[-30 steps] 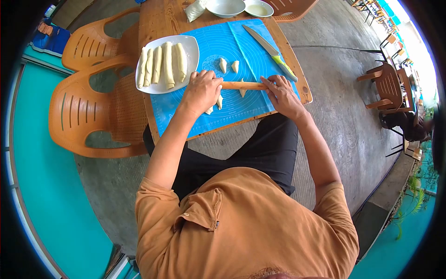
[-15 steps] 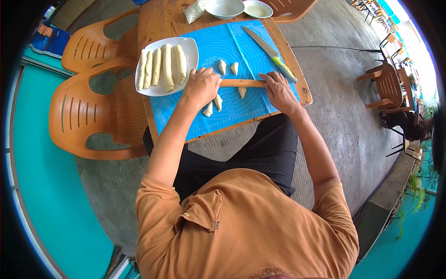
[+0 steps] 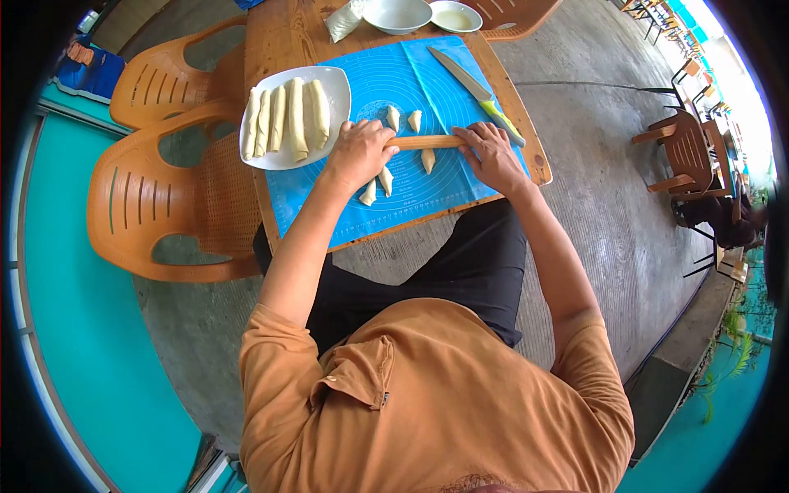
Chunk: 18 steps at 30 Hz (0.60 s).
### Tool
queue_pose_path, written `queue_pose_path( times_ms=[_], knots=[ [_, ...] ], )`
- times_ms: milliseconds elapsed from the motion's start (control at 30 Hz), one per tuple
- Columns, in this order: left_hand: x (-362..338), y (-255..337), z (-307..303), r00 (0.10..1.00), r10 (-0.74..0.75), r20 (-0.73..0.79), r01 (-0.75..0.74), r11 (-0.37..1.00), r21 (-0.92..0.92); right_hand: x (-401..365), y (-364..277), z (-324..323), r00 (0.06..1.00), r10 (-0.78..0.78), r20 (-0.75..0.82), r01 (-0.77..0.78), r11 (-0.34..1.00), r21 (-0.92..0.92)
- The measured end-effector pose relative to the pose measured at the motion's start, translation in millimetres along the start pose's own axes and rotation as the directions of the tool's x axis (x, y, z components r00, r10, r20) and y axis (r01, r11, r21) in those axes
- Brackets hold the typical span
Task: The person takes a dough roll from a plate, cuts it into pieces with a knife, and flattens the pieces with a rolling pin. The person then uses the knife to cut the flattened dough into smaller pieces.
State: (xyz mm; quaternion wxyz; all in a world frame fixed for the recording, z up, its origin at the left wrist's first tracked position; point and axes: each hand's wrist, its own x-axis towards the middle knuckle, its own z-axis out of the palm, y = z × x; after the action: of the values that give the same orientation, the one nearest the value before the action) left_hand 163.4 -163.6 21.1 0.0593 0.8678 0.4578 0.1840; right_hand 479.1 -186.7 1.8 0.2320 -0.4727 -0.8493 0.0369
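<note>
Head view: the left hand [image 3: 359,154] is closed over one end of a wooden rolling pin [image 3: 427,143], the right hand [image 3: 496,154] over the other, both with fingers curled down on it; the tips of the pin are hidden under them. The pin lies crosswise above a blue mat [image 3: 362,226], toward the near edge of the wooden table [image 3: 283,33], and one small dough piece [image 3: 428,161] sticks out from its near side. By the look of it, work on the small pieces is only partly along: two upper pieces [image 3: 403,121] beyond the pin and two lower pieces [image 3: 377,187] by the left hand are short and tapered, none spread into a flat sheet. Further along are the long rolls [image 3: 297,119], at least five, side by side on a white plate [image 3: 341,86] at the table's left edge, partly over the mat. At the far edge, a larger bowl [image 3: 397,27] has contents too unclear to name, a smaller bowl [image 3: 477,18] holds pale liquid, and a clear bag [image 3: 343,22] holds something whitish. A green-handled knife [image 3: 464,76] rests near the right edge.
</note>
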Motion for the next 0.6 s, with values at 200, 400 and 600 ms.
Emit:
queue_pose_path(
  times_ms=[200,400,600],
  knots=[
    [6,3,-14,0.999,0.025,-0.033,-0.025,0.999,-0.022,10,0,-16,0.997,-0.048,-0.067,0.049,0.999,0.017],
    [-6,0,-14,0.994,0.107,-0.005,-0.107,0.994,-0.013,-9,-19,-16,0.999,0.024,-0.023,-0.023,0.999,0.044],
    [-9,5,-14,0.994,0.108,0.021,-0.107,0.994,-0.021,-20,-34,-10,0.995,0.069,-0.066,-0.064,0.995,0.077]
  ],
)
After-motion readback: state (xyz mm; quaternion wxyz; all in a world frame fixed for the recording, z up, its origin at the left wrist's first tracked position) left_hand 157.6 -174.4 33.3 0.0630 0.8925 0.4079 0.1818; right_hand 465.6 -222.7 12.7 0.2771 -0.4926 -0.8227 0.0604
